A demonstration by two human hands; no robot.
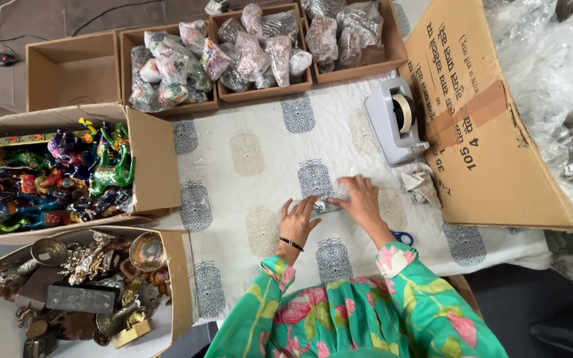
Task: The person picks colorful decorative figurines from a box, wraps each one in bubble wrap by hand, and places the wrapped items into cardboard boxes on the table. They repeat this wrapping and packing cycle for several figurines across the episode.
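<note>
Pressing down with both hands, I have a small item wrapped in clear crinkled plastic [329,199] pinned on the counter [266,179], which is covered by a white cloth printed with grey and tan oval motifs. My left hand [298,219] lies flat on the near-left end of the wrapped item, fingers [308,204] spread and extended rather than curled. My right hand [361,199] covers its right end, fingers likewise stretched out over the plastic; neither hand closes around it, both just bear on top.

Taking the wrapped item as my landmark: just beyond it and to the right sits a grey desktop tape dispenser with a roll of tan tape [396,119]. Further right, a large brown cardboard carton [492,132] lies tipped on its side, and a crumpled scrap of wrapping [422,182] rests between the carton and the item. Far beyond the item, a row of shallow brown cardboard trays [260,93] holds many plastic-wrapped bundles. To the left, an open box of brightly painted figurines [54,172] stands at the counter's edge, and nearer left another box of dull metal ornaments [87,285]. A blue-handled tool [402,237] peeks out just near-right of the item, behind my right forearm.
</note>
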